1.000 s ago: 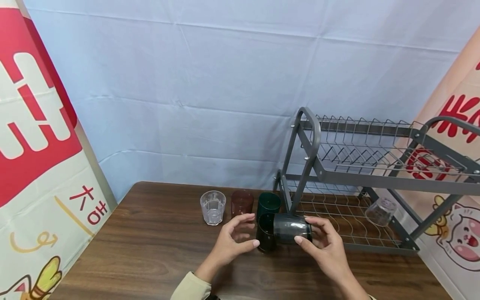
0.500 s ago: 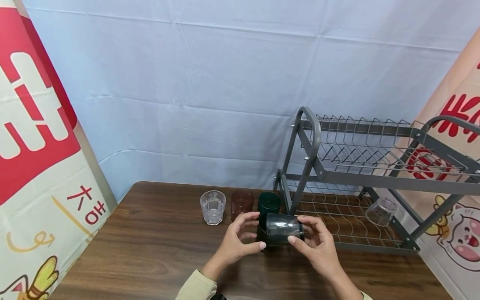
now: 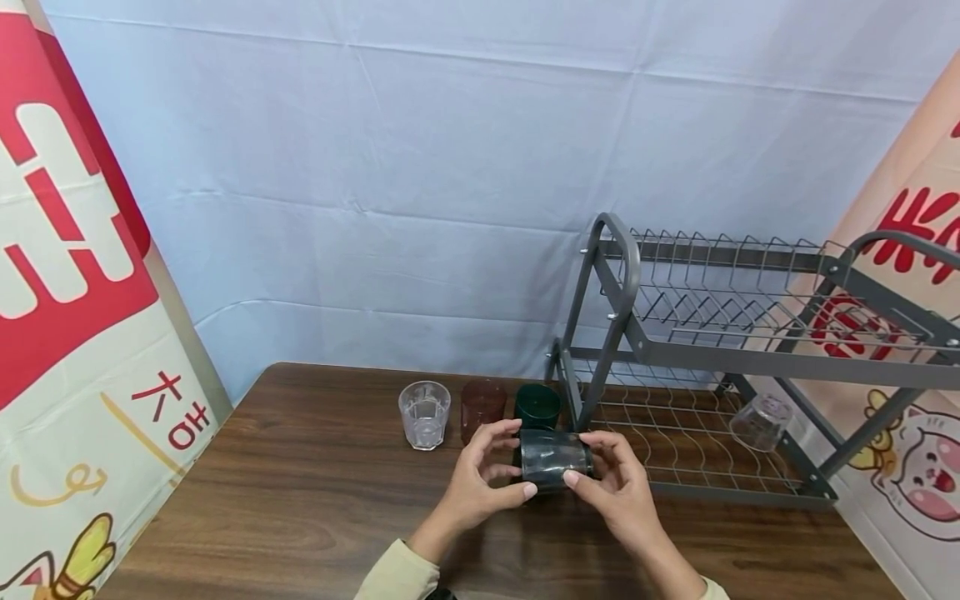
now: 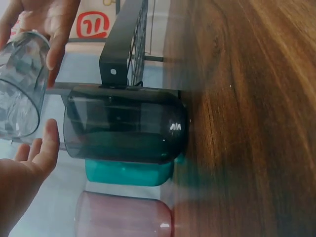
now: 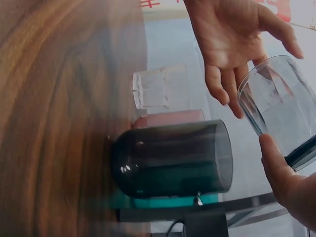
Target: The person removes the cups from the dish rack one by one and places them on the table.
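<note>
My right hand (image 3: 622, 496) holds a smoky grey drinking glass (image 3: 555, 458) on its side by the base end, between thumb and fingers. The mouth of that glass faces my left hand (image 3: 476, 483), whose fingers and thumb are spread around the rim with small gaps in the wrist views. Below it, a dark tumbler (image 4: 126, 126) stands upright on the table, mostly hidden in the head view. Behind that are a green glass (image 3: 537, 403) and a dark red glass (image 3: 482, 404). A clear glass (image 3: 425, 414) stands left of the red one.
A grey two-tier dish rack (image 3: 750, 361) stands on the right, its left leg close to the green glass. One clear glass (image 3: 761, 422) leans on its lower tier. Wooden tabletop (image 3: 300, 492) extends left and in front. A pale cloth (image 3: 375, 183) hangs behind.
My right hand has moved left with the smoky glass, bringing its mouth between the fingers and thumb of my left hand. My left hand has shifted slightly right.
</note>
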Motion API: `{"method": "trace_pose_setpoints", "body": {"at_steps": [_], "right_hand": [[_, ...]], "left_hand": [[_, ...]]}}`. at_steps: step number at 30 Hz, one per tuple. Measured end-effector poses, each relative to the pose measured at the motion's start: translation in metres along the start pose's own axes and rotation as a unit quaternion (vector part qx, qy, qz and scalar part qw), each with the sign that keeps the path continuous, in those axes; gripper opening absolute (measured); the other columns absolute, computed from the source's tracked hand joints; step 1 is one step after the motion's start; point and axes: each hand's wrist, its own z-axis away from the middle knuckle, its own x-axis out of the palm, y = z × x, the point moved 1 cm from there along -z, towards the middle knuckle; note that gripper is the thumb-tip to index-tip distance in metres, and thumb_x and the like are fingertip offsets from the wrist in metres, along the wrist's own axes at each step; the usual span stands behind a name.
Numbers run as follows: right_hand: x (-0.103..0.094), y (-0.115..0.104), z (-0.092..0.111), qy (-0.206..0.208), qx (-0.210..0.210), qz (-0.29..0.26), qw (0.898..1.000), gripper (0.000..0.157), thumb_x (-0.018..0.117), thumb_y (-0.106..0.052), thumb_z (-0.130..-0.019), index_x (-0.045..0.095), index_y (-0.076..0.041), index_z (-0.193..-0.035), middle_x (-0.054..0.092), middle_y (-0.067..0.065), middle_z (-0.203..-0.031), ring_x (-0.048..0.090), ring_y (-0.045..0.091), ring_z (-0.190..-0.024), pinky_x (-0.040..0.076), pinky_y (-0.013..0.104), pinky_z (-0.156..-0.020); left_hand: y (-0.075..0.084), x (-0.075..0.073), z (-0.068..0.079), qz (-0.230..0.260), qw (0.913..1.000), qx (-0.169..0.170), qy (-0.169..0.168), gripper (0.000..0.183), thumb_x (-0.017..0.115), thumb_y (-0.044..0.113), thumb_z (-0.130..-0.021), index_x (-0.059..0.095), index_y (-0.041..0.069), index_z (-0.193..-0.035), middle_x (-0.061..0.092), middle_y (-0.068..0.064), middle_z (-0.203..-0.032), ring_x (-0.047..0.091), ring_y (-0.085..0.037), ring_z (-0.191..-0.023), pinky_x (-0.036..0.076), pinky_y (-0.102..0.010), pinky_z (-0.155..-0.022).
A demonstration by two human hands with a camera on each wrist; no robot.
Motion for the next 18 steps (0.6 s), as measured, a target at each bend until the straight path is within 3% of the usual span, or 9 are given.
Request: {"method": "trace_pose_setpoints", "body": {"at_steps": [11, 18], "right_hand": [[0.0067, 0.0069, -0.0004, -0.001, -0.029, -0.018, 0.999, 0.044, 0.055, 0.022, -0.08, 0.04, 0.011, -0.119, 0.042, 0.023, -0.12, 0.054, 0.02, -0.103, 0.051, 0.027, -0.072], [0.0083, -0.0007, -0.0018, -0.024, -0.006, -0.014, 1.0, 0.058, 0.051, 0.018, -0.084, 0.024, 0.008, -0.134, 0.039, 0.023, -0.128, 0.051, 0.021, -0.11, 0.05, 0.03, -0.075]], "left_hand": [[-0.0002, 0.0023, 0.0004, -0.018, 0.9996, 0.019, 0.008, 0.058, 0.073, 0.002, -0.074, 0.049, 0.003, -0.126, 0.046, -0.015, -0.119, 0.049, -0.026, -0.1, 0.051, -0.036, -0.07], [0.006, 0.0032, -0.0029, -0.032, 0.9988, 0.033, 0.014, 0.059, 0.075, 0.002, -0.072, 0.052, 0.008, -0.126, 0.047, -0.014, -0.118, 0.049, -0.029, -0.099, 0.051, -0.036, -0.069]]}}
